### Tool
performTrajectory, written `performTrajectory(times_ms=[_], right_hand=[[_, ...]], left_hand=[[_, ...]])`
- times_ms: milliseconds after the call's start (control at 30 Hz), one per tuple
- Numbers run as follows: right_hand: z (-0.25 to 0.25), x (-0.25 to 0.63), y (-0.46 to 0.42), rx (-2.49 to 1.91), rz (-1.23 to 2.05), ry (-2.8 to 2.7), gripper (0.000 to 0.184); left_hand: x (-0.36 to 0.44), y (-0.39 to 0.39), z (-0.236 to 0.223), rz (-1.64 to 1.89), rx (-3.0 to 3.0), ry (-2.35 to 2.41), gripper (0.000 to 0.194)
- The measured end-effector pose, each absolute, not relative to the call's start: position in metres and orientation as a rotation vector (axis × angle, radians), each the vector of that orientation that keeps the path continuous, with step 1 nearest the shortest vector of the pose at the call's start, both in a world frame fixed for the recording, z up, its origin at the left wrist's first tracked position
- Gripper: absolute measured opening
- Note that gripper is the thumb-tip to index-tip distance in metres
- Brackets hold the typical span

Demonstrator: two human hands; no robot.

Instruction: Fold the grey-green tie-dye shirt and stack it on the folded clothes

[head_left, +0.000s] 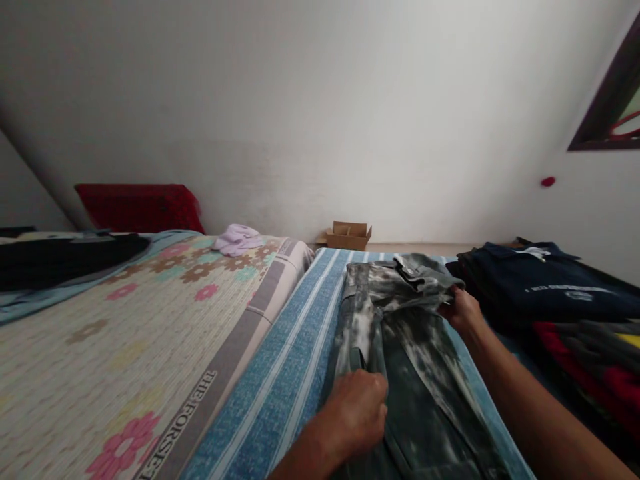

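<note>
A pair of grey-black mottled pants (pixel 420 360) lies lengthwise on a blue striped sheet (pixel 280 353), its waist end pointing away from me. My left hand (pixel 357 407) is closed on the fabric near the left side of a leg. At the far right, my right hand (pixel 463 310) pinches the edge of the waist part, where the cloth is bunched and partly turned over. The lower ends of the pants run out of view at the bottom.
To the right are stacked folded clothes, with a navy shirt (pixel 545 280) on top and red and grey garments (pixel 600 360) nearer. A floral bedcover (pixel 185 333) spreads left, bearing a lilac cloth (pixel 237 239) and dark clothing (pixel 70 257). A cardboard box (pixel 349 237) stands by the wall.
</note>
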State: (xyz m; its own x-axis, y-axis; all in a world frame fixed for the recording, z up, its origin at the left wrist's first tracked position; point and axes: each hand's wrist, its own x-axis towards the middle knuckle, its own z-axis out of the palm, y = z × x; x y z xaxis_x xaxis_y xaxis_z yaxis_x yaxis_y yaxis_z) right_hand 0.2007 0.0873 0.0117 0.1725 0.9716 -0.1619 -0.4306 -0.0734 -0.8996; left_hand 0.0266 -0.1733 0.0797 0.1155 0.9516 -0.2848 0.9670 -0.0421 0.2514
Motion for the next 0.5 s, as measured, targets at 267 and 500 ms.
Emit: performTrajectory(times_ms=[267, 500], right_hand=[[-0.012, 0.217, 0.085, -0.937, 1.361, -0.596, 0.013], [-0.012, 0.232, 0.082, -0.745, 1.355, -0.528, 0.023]], left_hand=[[0.028, -0.163, 0.071, -0.102, 2.161, 1.736, 0.018], [0.030, -0.157, 0.067, -0.100, 2.185, 1.669, 0.015]])
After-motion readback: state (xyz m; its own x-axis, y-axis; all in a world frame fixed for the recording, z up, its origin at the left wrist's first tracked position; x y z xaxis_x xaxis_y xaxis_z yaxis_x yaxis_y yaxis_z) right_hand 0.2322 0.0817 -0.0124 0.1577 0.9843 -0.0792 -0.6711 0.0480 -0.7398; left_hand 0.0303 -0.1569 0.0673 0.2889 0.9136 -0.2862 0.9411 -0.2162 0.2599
